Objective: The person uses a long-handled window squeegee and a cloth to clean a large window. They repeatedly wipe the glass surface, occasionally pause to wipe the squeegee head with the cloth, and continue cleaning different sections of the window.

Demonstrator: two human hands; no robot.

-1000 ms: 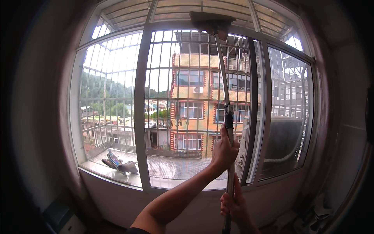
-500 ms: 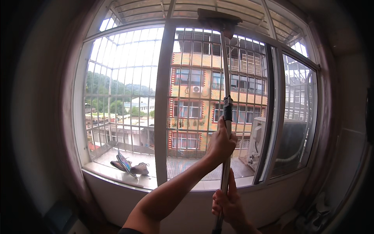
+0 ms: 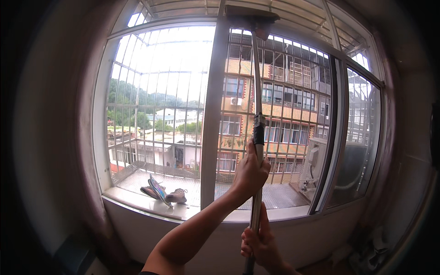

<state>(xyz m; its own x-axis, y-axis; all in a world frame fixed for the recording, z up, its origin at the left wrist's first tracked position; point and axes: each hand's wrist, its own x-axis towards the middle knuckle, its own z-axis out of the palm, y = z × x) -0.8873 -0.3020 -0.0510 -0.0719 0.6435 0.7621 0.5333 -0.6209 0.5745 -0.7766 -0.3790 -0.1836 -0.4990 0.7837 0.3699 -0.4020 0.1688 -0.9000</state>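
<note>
Both my hands are closed around the long metal pole of what looks like a window squeegee, held nearly upright. My left hand grips it at mid-height, just beneath a black clamp collar. Lower down, by the dark bottom end, my right hand is wrapped round the pole, one finger lying along it. The wide dark squeegee head is up at the top of the window, across the upper pane's lower edge. Whether its blade touches the glass I cannot tell.
A pair of shoes and a colourful insole rest at the left of the sill. Metal bars enclose the window outside. An air-conditioner unit stands beyond the glass at right. Dark curtains edge the frame.
The squeegee's head and pole have shifted left relative to the window, now by the upright frame post. Both hands moved along with it, grips unchanged. The view has turned slightly left.
</note>
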